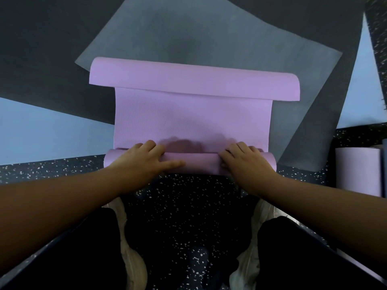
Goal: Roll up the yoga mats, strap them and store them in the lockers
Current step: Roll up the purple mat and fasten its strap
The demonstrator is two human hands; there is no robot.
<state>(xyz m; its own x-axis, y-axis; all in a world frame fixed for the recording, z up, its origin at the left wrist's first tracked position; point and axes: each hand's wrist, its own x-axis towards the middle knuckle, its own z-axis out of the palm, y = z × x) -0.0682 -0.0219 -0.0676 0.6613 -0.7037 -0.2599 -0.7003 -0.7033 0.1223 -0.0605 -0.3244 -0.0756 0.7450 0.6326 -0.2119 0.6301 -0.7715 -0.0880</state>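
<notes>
A lilac yoga mat [192,120] lies on the floor in front of me, its near end wound into a thick roll [194,164] and its far end curled over. My left hand [144,159] rests on the left part of the roll, fingers spread over its top and thumb stretched along its front. On the right part lies my right hand [245,162], fingers bent over the top of the roll. A second lilac mat [358,170], rolled, sits at the right edge.
A grey mat [188,34] is spread under the lilac one, on a larger dark mat [41,65]. Light blue mats [48,135] show at left and right. My knees and pale shoes are on the speckled dark floor [184,206] below the roll.
</notes>
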